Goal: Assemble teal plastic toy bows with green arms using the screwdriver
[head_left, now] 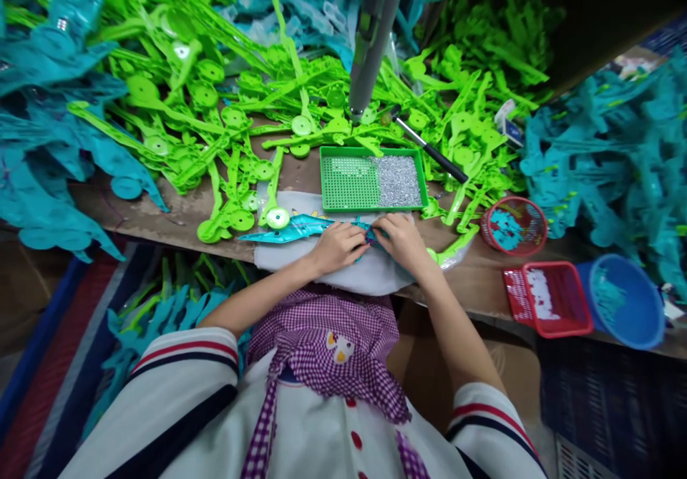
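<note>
A long turquoise plastic piece (293,230) lies across a pale cloth (351,276) at the bench's front edge, its tapered end pointing left. My left hand (338,246) grips it near its right part, fingers bent over the top. Close beside, my right hand (401,241) has its fingers pinched at the right end of the same piece. What sits under the fingertips is mostly hidden. Just beyond the hands is a green perforated tray (343,208) with many small silvery metal parts (400,180) in its right half.
Bright green plastic pieces (198,135) heap across the back, with turquoise ones (59,121) left and right. A hammer (432,151) rests right of the tray, below a grey post (376,42). A round red basket (542,239), red square basket (582,300) and blue bowl (647,307) line the right.
</note>
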`<state>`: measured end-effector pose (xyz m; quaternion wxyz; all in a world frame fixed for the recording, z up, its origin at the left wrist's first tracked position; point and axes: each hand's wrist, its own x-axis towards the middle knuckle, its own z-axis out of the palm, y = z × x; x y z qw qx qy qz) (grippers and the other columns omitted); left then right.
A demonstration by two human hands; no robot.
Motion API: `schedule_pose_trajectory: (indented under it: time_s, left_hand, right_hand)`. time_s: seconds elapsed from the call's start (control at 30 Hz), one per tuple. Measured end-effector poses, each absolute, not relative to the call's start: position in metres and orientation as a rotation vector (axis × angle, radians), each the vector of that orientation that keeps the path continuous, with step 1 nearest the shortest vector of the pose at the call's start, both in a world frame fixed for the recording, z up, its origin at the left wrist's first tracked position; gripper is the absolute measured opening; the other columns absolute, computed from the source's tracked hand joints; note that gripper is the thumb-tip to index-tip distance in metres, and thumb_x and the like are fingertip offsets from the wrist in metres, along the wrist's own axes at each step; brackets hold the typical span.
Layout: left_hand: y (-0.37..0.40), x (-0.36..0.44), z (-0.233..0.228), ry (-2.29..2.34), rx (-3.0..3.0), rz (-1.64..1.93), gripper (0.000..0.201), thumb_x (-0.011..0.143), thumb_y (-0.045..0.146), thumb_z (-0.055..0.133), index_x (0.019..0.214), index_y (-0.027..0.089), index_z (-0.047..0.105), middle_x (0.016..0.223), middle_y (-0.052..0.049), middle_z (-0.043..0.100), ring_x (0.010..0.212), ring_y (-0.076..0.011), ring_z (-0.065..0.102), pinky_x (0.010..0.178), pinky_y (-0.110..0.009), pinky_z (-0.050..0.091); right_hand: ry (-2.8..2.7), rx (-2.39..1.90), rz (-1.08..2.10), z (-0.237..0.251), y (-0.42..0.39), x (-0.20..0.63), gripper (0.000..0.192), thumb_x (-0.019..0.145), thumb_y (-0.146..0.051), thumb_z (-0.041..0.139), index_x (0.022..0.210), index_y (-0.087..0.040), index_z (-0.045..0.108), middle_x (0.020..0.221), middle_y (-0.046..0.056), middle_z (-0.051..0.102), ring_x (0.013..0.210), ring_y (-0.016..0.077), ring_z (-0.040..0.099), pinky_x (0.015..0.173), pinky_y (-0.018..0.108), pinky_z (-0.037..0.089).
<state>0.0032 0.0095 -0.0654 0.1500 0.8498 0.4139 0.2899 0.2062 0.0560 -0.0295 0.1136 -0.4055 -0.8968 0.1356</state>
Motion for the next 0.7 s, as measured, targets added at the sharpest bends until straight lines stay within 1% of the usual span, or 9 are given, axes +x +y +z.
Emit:
schedule_pose_trajectory:
  time_s: [0.07,0.17,0.23,0.33,0.43,0.53,0.6,0.7]
  left_hand:
    - [0.010,0.003,-0.066,1.189,2.449,0.840,0.024,0.100,0.033,0.055,0.090,0.018,0.070,0.099,-0.006,0.074,0.087,-0.0209,0.061,0.079,-0.036,0.042]
    - [0.010,0.004,-0.067,1.192,2.453,0.852,0.023,0.100,0.033,0.054,0.090,0.018,0.070,0.099,-0.006,0.075,0.086,-0.0207,0.061,0.078,-0.036,0.042]
    - [0.009,0.004,-0.067,1.196,2.455,0.847,0.024,0.101,0.033,0.054,0.091,0.019,0.070,0.100,-0.005,0.075,0.086,-0.0203,0.061,0.077,-0.036,0.042]
    - [0.009,0.004,-0.066,1.195,2.457,0.854,0.024,0.101,0.033,0.053,0.090,0.020,0.071,0.099,-0.005,0.075,0.086,-0.0201,0.061,0.077,-0.036,0.042]
    - [0.009,0.004,-0.066,1.190,2.462,0.868,0.025,0.101,0.033,0.053,0.090,0.019,0.071,0.099,-0.005,0.075,0.087,-0.0201,0.061,0.077,-0.036,0.042]
    - [0.009,0.003,-0.066,1.188,2.475,0.860,0.026,0.101,0.033,0.053,0.090,0.019,0.071,0.099,-0.005,0.075,0.087,-0.0198,0.061,0.078,-0.035,0.043]
    - [0.009,0.003,-0.065,1.191,2.474,0.849,0.026,0.102,0.033,0.052,0.090,0.019,0.071,0.099,-0.005,0.075,0.087,-0.0196,0.061,0.078,-0.035,0.043]
    - [0.009,0.004,-0.065,1.194,2.474,0.833,0.027,0.102,0.032,0.050,0.091,0.019,0.071,0.099,-0.005,0.075,0.087,-0.0195,0.061,0.079,-0.035,0.043]
  right_hand:
    - [-2.665,-1.204,0.321,-0.026,0.054,0.204,0.019,0.098,-0.027,0.048,0.090,-0.024,0.065,0.087,0.006,0.069,0.088,0.0225,0.060,0.098,0.044,0.039]
    - [-2.599,-1.189,0.351,-0.026,0.052,0.205,0.023,0.100,-0.029,0.047,0.088,-0.026,0.066,0.084,0.003,0.071,0.083,0.0201,0.062,0.107,0.048,0.034]
    - [-2.476,-1.197,0.398,-0.032,0.050,0.207,0.021,0.100,-0.031,0.048,0.091,-0.027,0.067,0.088,0.000,0.074,0.083,0.0190,0.065,0.112,0.051,0.028]
    - [-2.321,-1.257,0.402,-0.044,0.046,0.210,0.020,0.099,-0.035,0.051,0.093,-0.027,0.069,0.100,0.001,0.077,0.095,0.0206,0.069,0.114,0.055,0.022]
    - [-2.333,-1.278,0.366,-0.048,0.044,0.210,0.020,0.099,-0.037,0.053,0.096,-0.026,0.069,0.109,0.003,0.076,0.105,0.0223,0.068,0.112,0.054,0.021]
    - [-2.427,-1.244,0.323,-0.045,0.045,0.210,0.021,0.101,-0.035,0.049,0.099,-0.026,0.068,0.104,0.001,0.077,0.099,0.0193,0.069,0.114,0.050,0.018]
    - [-2.472,-1.228,0.282,-0.042,0.048,0.211,0.023,0.103,-0.034,0.046,0.097,-0.026,0.067,0.099,0.000,0.078,0.093,0.0172,0.069,0.115,0.049,0.015]
    - [-2.533,-1.207,0.224,-0.040,0.054,0.212,0.025,0.104,-0.034,0.044,0.096,-0.026,0.066,0.098,-0.002,0.078,0.090,0.0159,0.069,0.117,0.047,0.011]
